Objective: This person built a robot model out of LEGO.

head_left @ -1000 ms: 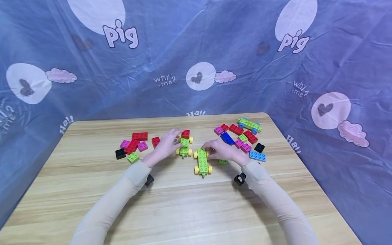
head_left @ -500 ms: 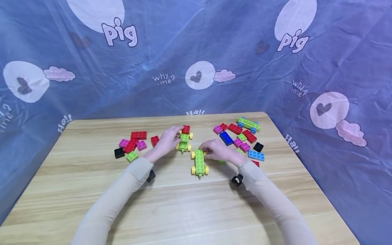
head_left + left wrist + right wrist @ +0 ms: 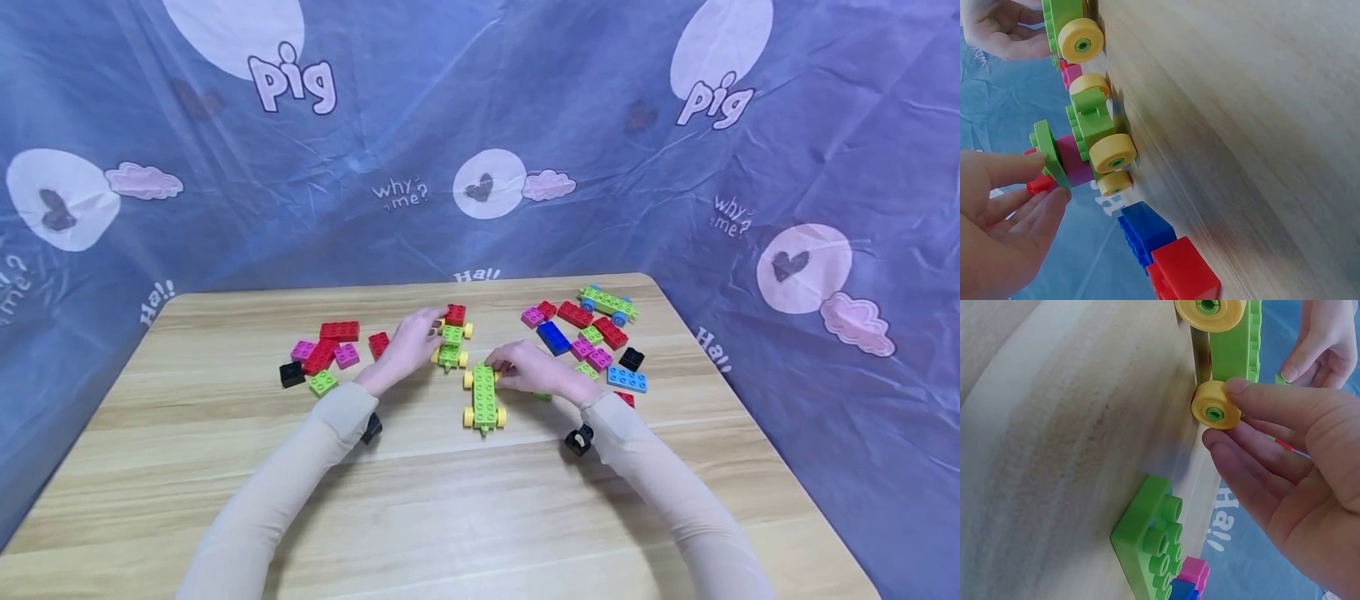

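Observation:
My left hand (image 3: pixel 408 342) pinches the upper green brick (image 3: pixel 1050 153) of a small toy car, between thumb and fingers. That brick sits on a pink brick (image 3: pixel 1074 159), above a green base with yellow wheels (image 3: pixel 1113 153). At the car's far end is a red brick (image 3: pixel 455 315). My right hand (image 3: pixel 528 367) grips the far end of a longer green toy car base (image 3: pixel 484 398), its thumb against a yellow wheel (image 3: pixel 1216 406). This studded base stands on its wheels, nearer to me and slightly right of the small car. A gap separates the two.
On the wooden table (image 3: pixel 450 517), loose red, pink, black and green bricks lie left of the hands, including a red brick (image 3: pixel 340 332). More bricks lie right, among them a blue brick (image 3: pixel 553 337). A green base with blue wheels (image 3: pixel 607 303) stands at the back right.
The right hand has slid the longer green base slightly left. The left hand and small car have shifted slightly away from me. Both hands keep their hold.

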Demonstrator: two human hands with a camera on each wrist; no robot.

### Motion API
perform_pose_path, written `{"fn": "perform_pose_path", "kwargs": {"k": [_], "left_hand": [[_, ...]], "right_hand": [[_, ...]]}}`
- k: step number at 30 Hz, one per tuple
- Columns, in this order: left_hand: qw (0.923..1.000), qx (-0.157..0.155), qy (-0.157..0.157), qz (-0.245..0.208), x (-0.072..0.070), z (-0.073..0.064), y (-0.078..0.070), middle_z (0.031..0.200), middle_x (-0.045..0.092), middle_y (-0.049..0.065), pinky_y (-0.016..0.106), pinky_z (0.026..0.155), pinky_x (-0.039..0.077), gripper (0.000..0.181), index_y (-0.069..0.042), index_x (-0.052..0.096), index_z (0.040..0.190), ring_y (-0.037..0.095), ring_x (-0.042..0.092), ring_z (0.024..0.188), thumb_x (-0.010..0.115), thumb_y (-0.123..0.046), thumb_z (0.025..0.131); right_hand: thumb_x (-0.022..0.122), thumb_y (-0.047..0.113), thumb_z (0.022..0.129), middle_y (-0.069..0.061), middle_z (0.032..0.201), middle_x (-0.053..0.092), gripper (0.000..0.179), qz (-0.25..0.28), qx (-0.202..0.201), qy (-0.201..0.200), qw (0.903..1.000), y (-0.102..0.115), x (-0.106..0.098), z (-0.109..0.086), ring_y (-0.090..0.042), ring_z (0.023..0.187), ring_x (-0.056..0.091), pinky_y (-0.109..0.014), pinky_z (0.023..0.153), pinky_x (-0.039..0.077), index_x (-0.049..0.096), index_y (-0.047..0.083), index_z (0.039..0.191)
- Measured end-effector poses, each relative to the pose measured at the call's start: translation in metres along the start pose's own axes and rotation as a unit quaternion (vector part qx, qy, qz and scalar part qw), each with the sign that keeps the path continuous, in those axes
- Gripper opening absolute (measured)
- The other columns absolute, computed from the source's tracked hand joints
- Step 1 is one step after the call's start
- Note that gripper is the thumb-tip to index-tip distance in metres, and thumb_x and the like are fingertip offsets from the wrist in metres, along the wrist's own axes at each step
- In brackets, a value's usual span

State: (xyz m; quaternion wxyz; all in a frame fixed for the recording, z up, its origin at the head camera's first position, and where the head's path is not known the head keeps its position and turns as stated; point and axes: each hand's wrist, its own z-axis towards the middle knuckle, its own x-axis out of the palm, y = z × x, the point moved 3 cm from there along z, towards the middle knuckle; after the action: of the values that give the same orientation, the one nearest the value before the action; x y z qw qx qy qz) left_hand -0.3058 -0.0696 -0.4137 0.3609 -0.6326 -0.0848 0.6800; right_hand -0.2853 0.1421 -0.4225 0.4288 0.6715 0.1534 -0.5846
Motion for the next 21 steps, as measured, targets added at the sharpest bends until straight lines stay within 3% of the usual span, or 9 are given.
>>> {"fn": "perform_pose_path", "kwargs": {"k": [21], "left_hand": [[0.9997, 0.010, -0.005, -0.022, -0.003, -0.014, 0.002, 0.133, 0.060, 0.025, 0.046, 0.097, 0.056, 0.054, 0.005, 0.051, 0.138, 0.038, 0.064, 0.113, 0.069, -0.006, 0.088]], "right_hand": [[0.073, 0.004, 0.086, -0.012, 0.104, 0.075, 0.026, 0.008, 0.004, -0.002, 1.0000, 0.006, 0.002, 0.001, -0.020, 0.091, 0.071, -0.025, 0.082, 0.059, 0.070, 0.001, 0.112]]}}
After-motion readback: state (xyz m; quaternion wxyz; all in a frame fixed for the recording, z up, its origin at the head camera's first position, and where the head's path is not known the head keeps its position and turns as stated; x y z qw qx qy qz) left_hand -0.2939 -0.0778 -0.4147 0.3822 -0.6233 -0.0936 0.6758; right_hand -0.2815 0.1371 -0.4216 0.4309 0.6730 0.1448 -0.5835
